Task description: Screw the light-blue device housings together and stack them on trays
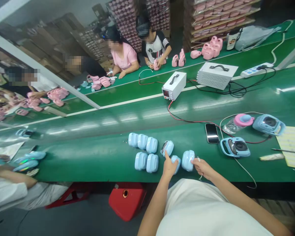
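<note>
My left hand (169, 166) has its index finger stretched onto a light blue speaker (169, 148) that lies tilted, dark face showing. Its thumb is beside a second light blue speaker (176, 163), partly hidden by the hand; fingers are spread. With bent fingers, my right hand (203, 168) pinches the right edge of another light blue speaker (187, 160) on the bench. Something small and white shows at these fingers, and a pale cable end hangs below. Left of my hands, several matching speakers (142, 141) stand in two rows.
Two blue handled speakers (236, 147), a phone (212, 133), a bottle (232, 126) and yellow paper (291, 144) lie right. Behind are a white power supply (174, 86) with red and black wires and a larger box (216, 76). A red stool (126, 200) is below. Co-workers (124, 57) sit opposite.
</note>
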Action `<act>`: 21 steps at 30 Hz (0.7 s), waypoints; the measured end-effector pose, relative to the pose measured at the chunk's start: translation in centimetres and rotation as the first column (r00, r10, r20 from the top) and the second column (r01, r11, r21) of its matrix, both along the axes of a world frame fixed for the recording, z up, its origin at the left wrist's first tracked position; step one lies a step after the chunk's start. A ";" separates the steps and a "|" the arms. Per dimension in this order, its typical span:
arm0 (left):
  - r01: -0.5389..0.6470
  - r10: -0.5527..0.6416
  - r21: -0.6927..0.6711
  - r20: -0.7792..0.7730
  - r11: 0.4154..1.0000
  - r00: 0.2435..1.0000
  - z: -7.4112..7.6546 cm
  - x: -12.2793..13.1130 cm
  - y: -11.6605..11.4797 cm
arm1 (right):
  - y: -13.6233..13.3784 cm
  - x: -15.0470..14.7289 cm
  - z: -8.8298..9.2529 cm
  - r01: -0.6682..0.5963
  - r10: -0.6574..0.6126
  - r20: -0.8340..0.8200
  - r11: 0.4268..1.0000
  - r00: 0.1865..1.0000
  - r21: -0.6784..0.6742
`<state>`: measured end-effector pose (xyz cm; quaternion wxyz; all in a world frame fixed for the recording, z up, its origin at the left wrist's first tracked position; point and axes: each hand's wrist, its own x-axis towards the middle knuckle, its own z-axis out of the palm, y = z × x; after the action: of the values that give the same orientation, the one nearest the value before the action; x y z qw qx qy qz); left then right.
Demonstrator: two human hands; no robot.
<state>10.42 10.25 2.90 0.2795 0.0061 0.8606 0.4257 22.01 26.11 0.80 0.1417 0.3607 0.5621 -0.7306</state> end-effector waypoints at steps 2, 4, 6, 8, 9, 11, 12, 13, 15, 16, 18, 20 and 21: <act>-0.025 0.025 0.045 -0.004 0.999 1.000 0.8 0.1 -0.5 | 0.4 0.1 0.0 0.034 -0.035 0.017 0.999 0.999 0.034; -0.058 0.056 0.111 0.023 0.992 0.998 1.7 0.0 -1.2 | 0.9 0.0 -0.1 0.060 -0.063 0.031 0.995 0.998 0.083; -0.097 0.081 0.189 0.092 0.977 0.993 2.9 -0.4 -1.8 | 1.5 -0.3 -0.1 0.084 -0.088 0.022 0.986 0.996 0.146; -0.142 0.097 0.266 0.178 0.953 0.979 4.3 -0.9 -2.2 | 1.8 -0.4 0.2 0.116 -0.115 -0.015 0.968 0.993 0.221; -0.167 0.104 0.302 0.216 0.939 0.971 5.1 -1.1 -2.3 | 1.7 -0.3 0.4 0.134 -0.128 -0.041 0.956 0.991 0.262; -0.215 0.117 0.367 0.270 0.905 0.956 6.6 -1.5 -2.2 | 0.8 0.0 0.9 0.160 -0.136 -0.094 0.931 0.986 0.327; -0.235 0.124 0.396 0.286 0.888 0.950 7.3 -1.7 -2.1 | 0.0 0.2 1.2 0.161 -0.126 -0.119 0.923 0.985 0.349; -0.252 0.130 0.421 0.296 0.871 0.946 7.9 -1.9 -1.9 | -0.9 0.5 1.5 0.152 -0.104 -0.148 0.918 0.984 0.366; -0.271 0.139 0.461 0.301 0.845 0.944 8.8 -2.1 -1.3 | -2.9 0.9 2.2 0.113 -0.034 -0.206 0.917 0.978 0.383; -0.274 0.141 0.473 0.298 0.837 0.944 9.1 -2.1 -1.0 | -3.7 1.1 2.6 0.089 0.003 -0.232 0.919 0.973 0.384; -0.268 0.140 0.483 0.285 0.834 0.948 9.2 -2.1 -0.5 | -4.7 1.1 3.4 0.053 0.057 -0.280 0.928 0.958 0.369; -0.251 0.131 0.475 0.272 0.844 0.953 9.1 -1.8 0.0 | -4.8 0.9 4.4 0.010 0.116 -0.324 0.933 0.939 0.360; -0.240 0.123 0.467 0.267 0.851 0.956 8.9 -1.6 0.1 | -4.6 0.7 5.0 -0.027 0.163 -0.331 0.925 0.930 0.380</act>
<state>8.79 10.36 11.82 0.3234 -0.0528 0.6816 0.6542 22.73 21.48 5.76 0.0032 0.2144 0.7224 -0.6574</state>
